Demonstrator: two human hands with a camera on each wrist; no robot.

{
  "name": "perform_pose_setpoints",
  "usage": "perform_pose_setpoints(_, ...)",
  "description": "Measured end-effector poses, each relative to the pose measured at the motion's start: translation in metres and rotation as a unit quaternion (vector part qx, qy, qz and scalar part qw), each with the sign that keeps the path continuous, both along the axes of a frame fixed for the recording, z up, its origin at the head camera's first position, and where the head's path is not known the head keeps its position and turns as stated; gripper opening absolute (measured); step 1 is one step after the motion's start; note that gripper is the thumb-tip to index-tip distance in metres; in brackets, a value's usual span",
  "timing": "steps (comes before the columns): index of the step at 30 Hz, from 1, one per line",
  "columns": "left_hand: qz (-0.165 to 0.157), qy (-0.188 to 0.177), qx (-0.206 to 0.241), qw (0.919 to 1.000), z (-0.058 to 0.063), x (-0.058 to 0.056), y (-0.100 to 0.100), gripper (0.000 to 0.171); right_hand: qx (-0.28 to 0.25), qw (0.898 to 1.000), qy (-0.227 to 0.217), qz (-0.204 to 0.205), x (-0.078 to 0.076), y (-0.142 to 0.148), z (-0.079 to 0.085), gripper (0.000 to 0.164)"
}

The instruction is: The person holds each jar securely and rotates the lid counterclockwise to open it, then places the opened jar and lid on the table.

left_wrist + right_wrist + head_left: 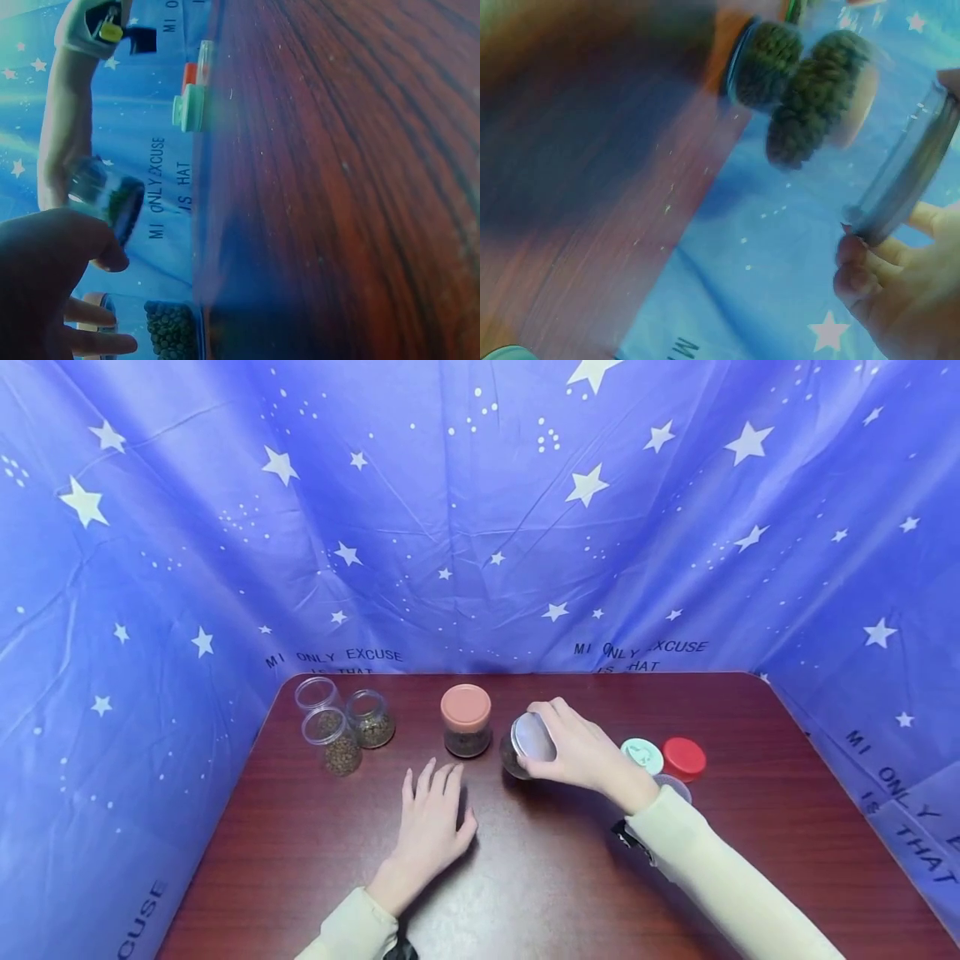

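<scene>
My right hand (585, 750) grips a clear jar (512, 760) by its silvery lid (532, 737), fingers and thumb round the rim. The jar tilts, apparently off the table, and dark granules (817, 97) have slid to one side of its base. Just left of it stands an upright jar (467, 744) with a pink lid (466, 707) and dark granules inside. My left hand (431, 827) is held low over the table in front of the pink-lidded jar, fingers extended, holding nothing. In the left wrist view its thumb (82, 240) shows near the tilted jar.
Several lidless clear jars with granules, including a front jar (342, 752), stand at the table's back left. Beyond the right wrist lie a mint-green lid (642, 755), a red lid (684, 759) and a clear lid (675, 788). A starry blue curtain (450, 510) borders the table (540, 877).
</scene>
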State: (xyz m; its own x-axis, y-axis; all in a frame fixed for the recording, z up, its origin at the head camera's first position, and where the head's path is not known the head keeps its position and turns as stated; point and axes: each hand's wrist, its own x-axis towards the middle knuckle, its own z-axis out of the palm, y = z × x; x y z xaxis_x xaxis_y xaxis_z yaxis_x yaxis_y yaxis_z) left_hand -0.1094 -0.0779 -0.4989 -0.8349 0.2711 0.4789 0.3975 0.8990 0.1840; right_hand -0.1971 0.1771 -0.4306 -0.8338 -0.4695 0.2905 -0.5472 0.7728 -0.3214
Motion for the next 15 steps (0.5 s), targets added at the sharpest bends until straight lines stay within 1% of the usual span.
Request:
perform_pose_setpoints(5, 0.001, -0.026, -0.005, 0.9997, 0.003, 0.001, 0.000, 0.060, -0.023, 1.000, 0.012, 0.004, 0.022, 0.002, 0.005, 0.070)
perform_pose_setpoints(9, -0.004, -0.029, -0.007, 0.9996, 0.002, 0.002, -0.002, 0.068, -0.036, 0.999, 0.005, 0.010, 0.038, 0.004, 0.007, 0.070)
perform_pose_setpoints(11, -0.010, -0.025, -0.005, 0.9996, 0.002, 0.001, -0.002, 0.073, -0.041, 0.999, 0.001, 0.014, 0.044, 0.005, 0.006, 0.069)
perform_pose_setpoints(15, -0.023, -0.024, -0.001, 0.9994, 0.003, 0.001, -0.003, 0.086, -0.046, 0.999, -0.014, 0.019, 0.054, 0.006, 0.002, 0.066)
